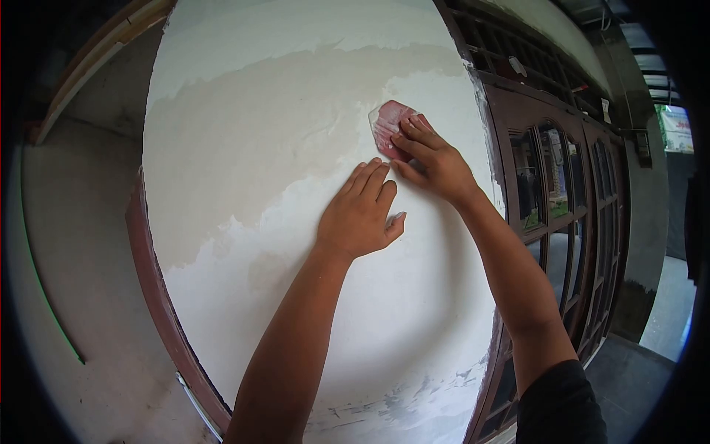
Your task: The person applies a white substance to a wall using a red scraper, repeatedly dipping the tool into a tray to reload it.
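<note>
With my right hand holding the red pad, I should press flat on the wall, left hand empty.

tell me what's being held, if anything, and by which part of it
The right hand holds a reddish pad, smeared white, by its right side in view; the left hand holds nothing visible.

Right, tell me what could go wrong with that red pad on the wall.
The right hand holds the white-smeared red pad against the wall, so its edge might scratch the white coating. The left hand sits just below, so its fingers could get bumped if the pad slides down.
</note>
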Demonstrator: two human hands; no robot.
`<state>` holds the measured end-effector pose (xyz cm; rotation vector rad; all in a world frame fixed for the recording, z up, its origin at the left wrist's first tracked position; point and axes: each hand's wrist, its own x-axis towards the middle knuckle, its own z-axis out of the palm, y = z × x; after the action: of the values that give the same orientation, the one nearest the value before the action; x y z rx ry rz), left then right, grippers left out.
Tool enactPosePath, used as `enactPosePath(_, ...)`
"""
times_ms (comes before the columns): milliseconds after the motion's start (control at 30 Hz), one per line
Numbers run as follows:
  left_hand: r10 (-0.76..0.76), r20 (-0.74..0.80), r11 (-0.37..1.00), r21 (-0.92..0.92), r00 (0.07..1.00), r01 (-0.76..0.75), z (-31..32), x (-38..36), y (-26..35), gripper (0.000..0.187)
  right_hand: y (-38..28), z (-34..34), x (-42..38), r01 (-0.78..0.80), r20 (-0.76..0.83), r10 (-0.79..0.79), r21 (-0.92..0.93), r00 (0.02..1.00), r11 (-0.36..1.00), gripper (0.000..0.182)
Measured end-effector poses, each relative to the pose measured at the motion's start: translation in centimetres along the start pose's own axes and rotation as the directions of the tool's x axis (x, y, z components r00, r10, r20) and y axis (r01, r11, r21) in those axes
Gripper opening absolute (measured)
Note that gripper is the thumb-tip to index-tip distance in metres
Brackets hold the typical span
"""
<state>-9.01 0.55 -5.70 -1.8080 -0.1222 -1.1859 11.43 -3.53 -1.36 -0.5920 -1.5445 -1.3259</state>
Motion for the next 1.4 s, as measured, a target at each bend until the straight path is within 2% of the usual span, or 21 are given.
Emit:
enactPosePath(67,-0.008,0.006,1.000,-0.010,1.000,0.008,-0.2,0.1,0.0,0.038,0.3,-0.6,-1.6,0.010,-0.008,-0.010,-0.005,1.000,1.000,0.044)
enactPosePath(133,-0.005,-0.003,1.000,-0.009,1.000,0.005,-0.2,0.2,0.1,0.038,0.3,-1.2,-2.1,-0.068,-0.018,0.070,0.090,0.997,0.994,0.043)
enactPosePath(267,-0.014,-0.004,1.000,-0.009,1.000,0.014,-0.1,0.1,0.1,0.037,0.5,-0.6,2.4,-0.064,-0.133,0.073,0.072,0.988,0.995,0.042)
enactPosePath(400,-0.006,0.001,1.000,0.005,1.000,0.006,0.0,0.1,0.0,0.036,-0.4,1.5,6.6,-0.071,-0.056,0.075,0.072,0.996,0.995,0.045)
enactPosePath(533,-0.001,-0.013,1.000,-0.021,1.000,0.001,0.1,0.0,0.0,0.036,0.2,3.0,4.6,0.035,-0.078,-0.036,-0.009,0.996,0.999,0.043)
enactPosePath(767,0.001,-0.016,1.000,-0.003,1.000,-0.001,-0.1,0.1,0.0,0.039,0.3,0.8,0.1,-0.025,-0.005,0.025,0.024,1.000,0.999,0.044)
enactPosePath(833,-0.004,-0.019,1.000,-0.004,1.000,0.004,0.0,0.0,0.0,0.039,0.6,0.7,0.0,-0.004,-0.102,0.005,0.012,0.995,1.000,0.044)
enactPosePath(933,-0.005,-0.011,1.000,-0.005,1.000,0.005,0.1,0.0,0.0,0.039,-0.1,0.8,2.4,-0.028,-0.119,0.026,-0.020,0.993,0.999,0.044)
enactPosePath(1100,-0.005,-0.014,1.000,-0.014,1.000,0.004,0.2,-0.1,-0.1,0.039,0.5,1.8,2.0,-0.003,-0.055,0.000,-0.052,0.998,0.999,0.045)
enactPosePath(1267,-0.008,-0.017,1.000,-0.007,1.000,0.008,0.2,-0.1,-0.1,0.038,0.3,0.9,1.4,0.030,-0.120,-0.035,-0.048,0.992,0.998,0.045)
enactPosePath(1400,-0.005,-0.013,1.000,-0.001,1.000,0.005,0.2,0.1,-0.2,0.039,0.1,1.5,2.6,0.037,-0.094,-0.041,-0.037,0.995,0.999,0.044)
